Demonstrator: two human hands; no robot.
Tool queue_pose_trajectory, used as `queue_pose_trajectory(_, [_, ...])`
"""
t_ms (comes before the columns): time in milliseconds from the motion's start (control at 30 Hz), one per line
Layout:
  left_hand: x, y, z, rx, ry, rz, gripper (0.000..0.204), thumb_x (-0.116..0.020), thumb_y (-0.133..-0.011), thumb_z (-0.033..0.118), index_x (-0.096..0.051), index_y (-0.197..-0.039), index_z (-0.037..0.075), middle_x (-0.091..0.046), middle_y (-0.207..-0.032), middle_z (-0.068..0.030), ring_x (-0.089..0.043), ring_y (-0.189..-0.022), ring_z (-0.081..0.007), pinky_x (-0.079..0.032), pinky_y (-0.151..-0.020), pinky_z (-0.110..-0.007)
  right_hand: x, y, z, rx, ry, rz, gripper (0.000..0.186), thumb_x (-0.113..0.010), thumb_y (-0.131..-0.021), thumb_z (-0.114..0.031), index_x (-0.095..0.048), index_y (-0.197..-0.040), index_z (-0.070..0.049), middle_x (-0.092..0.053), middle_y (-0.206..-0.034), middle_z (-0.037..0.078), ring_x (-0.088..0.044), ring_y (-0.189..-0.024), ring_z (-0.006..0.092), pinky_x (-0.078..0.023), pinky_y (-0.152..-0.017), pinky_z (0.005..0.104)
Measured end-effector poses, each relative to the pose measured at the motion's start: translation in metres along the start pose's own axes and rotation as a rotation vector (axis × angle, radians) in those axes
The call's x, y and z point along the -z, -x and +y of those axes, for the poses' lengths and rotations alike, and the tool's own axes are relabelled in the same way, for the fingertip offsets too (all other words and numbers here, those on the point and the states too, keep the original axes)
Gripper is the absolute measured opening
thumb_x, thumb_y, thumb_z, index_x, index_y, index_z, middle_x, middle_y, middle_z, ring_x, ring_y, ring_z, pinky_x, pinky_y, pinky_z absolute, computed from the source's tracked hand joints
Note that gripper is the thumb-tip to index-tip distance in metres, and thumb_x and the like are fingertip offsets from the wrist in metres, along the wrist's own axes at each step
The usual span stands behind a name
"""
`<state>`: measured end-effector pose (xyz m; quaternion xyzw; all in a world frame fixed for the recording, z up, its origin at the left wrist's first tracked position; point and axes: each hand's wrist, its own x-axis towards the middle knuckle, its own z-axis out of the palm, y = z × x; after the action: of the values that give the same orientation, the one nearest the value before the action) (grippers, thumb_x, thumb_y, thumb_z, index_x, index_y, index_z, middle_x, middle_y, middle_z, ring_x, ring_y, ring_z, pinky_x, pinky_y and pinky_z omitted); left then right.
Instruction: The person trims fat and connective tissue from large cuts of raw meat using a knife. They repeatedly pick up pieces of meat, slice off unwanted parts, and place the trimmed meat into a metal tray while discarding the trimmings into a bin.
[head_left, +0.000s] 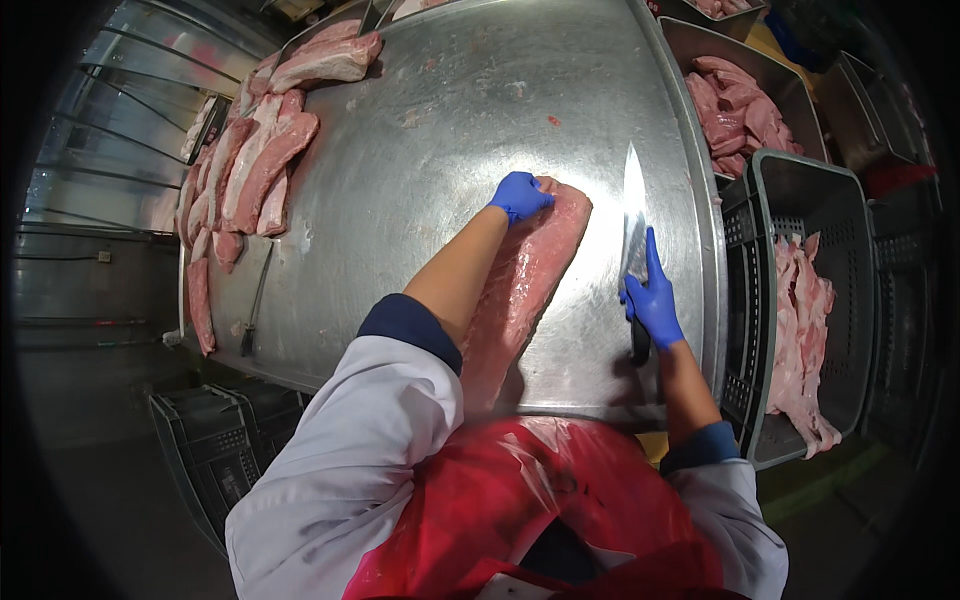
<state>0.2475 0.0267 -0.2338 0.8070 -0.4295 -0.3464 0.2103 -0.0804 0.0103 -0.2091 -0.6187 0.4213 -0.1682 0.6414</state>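
Note:
A long slab of raw pink meat (530, 265) lies on the steel table in front of me, its near end reaching to my apron. My left hand (521, 197), in a blue glove, is closed on the far end of the slab, fingertips curled over its edge. To the right of the meat, my blue-gloved right hand (653, 303) grips a butcher knife (635, 200). Its broad bright blade points away from me, apart from the meat. The black handle shows below my fingers, and my index finger stretches along the blade.
Several meat slabs (255, 165) are piled along the steel table's (430, 110) left side, with a thin sharpening steel (260, 295) near them. On the right stand a metal bin of meat chunks (740, 110) and a grey crate (835, 200) holding pale trimmings (800, 330). A black crate (215, 440) stands low left.

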Motion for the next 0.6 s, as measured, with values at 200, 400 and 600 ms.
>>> queue_pose_trajectory(200, [0.0,0.004,0.015,0.035,0.211,0.085,0.024,-0.074,-0.081,0.023,-0.069,-0.085,-0.001,-0.068,-0.074,-0.0103,-0.064,-0.07,-0.0178,-0.052,-0.067,-0.033,-0.039,-0.1,-0.015,0.085,0.022,0.011,0.086,-0.054,-0.093,-0.006,-0.011,-0.163,-0.03,-0.069,-0.086,0.012,-0.066,-0.064,0.0166,-0.055,-0.058,0.0317])
queue_pose_trajectory(400, [0.001,0.017,0.033,-0.137,0.02,0.201,0.021,-0.07,-0.082,0.021,-0.068,-0.084,0.0,-0.07,-0.076,-0.0142,-0.066,-0.069,-0.0204,-0.053,-0.067,-0.034,-0.042,-0.136,-0.051,-0.033,0.082,-0.288,0.079,-0.055,-0.092,-0.005,-0.027,-0.16,-0.033,-0.065,-0.074,0.009,-0.061,-0.059,0.0128,-0.053,-0.056,0.0296])
queue_pose_trajectory(600, [0.005,0.042,0.032,-0.192,0.021,0.27,0.017,-0.067,-0.085,0.019,-0.066,-0.084,0.002,-0.071,-0.082,-0.0163,-0.069,-0.075,-0.0298,-0.054,-0.072,-0.036,0.015,-0.069,-0.049,-0.141,0.233,-0.59,0.077,-0.053,-0.091,-0.005,-0.031,-0.159,-0.034,-0.06,-0.065,0.004,-0.056,-0.051,0.0089,-0.049,-0.047,0.0265])
